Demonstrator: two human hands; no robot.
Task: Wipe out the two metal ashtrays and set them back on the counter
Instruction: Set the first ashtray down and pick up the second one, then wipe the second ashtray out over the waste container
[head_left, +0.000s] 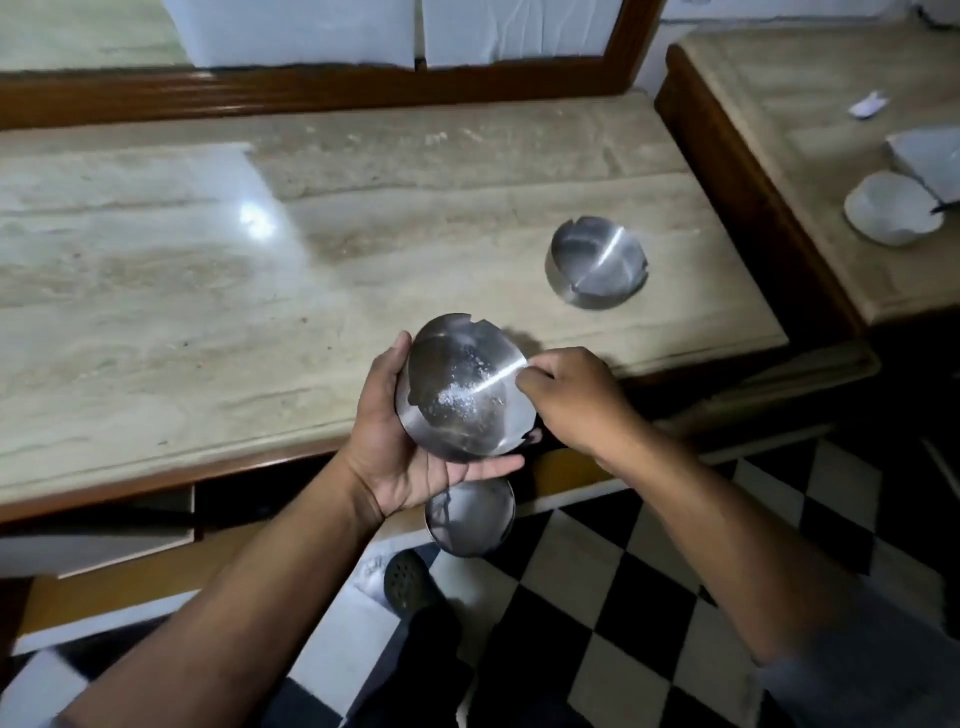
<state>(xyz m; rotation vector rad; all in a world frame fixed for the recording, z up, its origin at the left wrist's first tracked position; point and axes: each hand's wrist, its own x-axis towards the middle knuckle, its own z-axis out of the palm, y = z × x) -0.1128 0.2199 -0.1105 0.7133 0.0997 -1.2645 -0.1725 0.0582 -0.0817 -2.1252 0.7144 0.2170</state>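
Note:
A round metal ashtray (462, 389) with notched rim rests tilted in my left hand (400, 457), its inside facing me and speckled with pale ash. My right hand (571, 400) has thumb and forefinger pinched on the ashtray's right rim; no cloth shows in it. Both hands hover over the front edge of the marble counter (208, 312). The second metal ashtray (596, 264) stands upright on the counter, farther back and to the right, apart from both hands.
Below my left hand is another round metal vessel (470, 517), above the black-and-white checkered floor (623, 597). A dark perforated shoe (408, 579) shows beneath it. A second marble surface at the right holds a white bowl (891, 208) and papers. A wooden-framed mirror (363, 88) backs the counter.

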